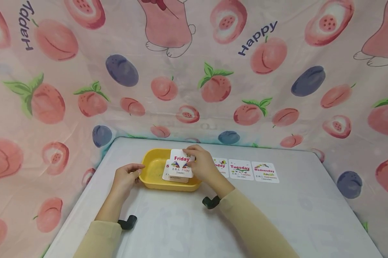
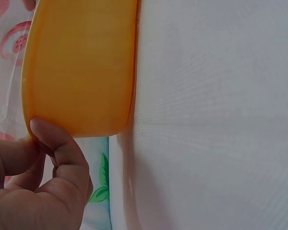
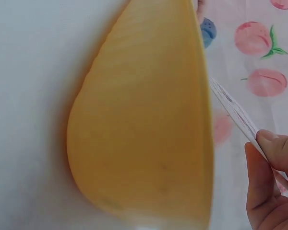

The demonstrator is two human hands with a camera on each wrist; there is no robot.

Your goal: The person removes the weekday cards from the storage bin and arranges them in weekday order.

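My left hand (image 1: 123, 179) pinches the left rim of a yellow plastic tray (image 1: 168, 187); the left wrist view shows thumb and finger on the tray's edge. Over the tray, my right hand (image 1: 206, 167) holds a white card printed "Friday" (image 1: 181, 162) between thumb and fingers. The right wrist view shows this card (image 3: 236, 114) nearly edge-on, beyond the tray wall (image 3: 144, 120). Just behind the Friday card is another card (image 1: 166, 175), its word mostly covered except for an "S". Whether it lies in the tray or is held too, I cannot tell.
Right of the tray, a card ending in "nday" (image 1: 221, 165), partly behind my right hand, a Tuesday card (image 1: 241, 172) and a Wednesday card (image 1: 265, 173) lie in a row on the white table (image 1: 278, 215). A peach-patterned cloth (image 1: 181, 82) hangs behind and beside the table.
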